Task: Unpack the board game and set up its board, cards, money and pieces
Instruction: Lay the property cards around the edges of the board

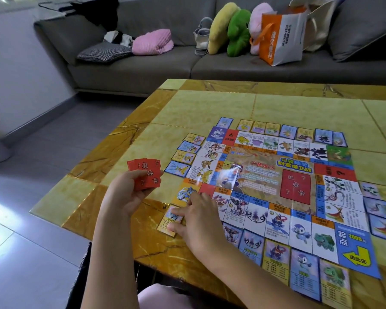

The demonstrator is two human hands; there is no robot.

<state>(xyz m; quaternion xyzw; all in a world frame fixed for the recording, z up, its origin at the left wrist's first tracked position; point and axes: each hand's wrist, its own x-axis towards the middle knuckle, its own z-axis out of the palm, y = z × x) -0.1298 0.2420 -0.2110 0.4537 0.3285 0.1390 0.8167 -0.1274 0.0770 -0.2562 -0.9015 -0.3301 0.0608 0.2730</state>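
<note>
One property card (165,225) is pressed down at the corner of the board (265,175) by the flat-fingered right hand (196,219); red chance cards (146,175), gripped in the left hand (123,195), are likely owed to the centre next.

red cards (145,173), yellow marbled table (210,103), grey sofa (143,70), pink cushion (153,41)

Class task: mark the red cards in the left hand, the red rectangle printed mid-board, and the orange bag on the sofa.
red cards (143,166), head view, front card's face.
red rectangle (295,188), head view, its centre.
orange bag (286,36), head view, white front panel.
</note>
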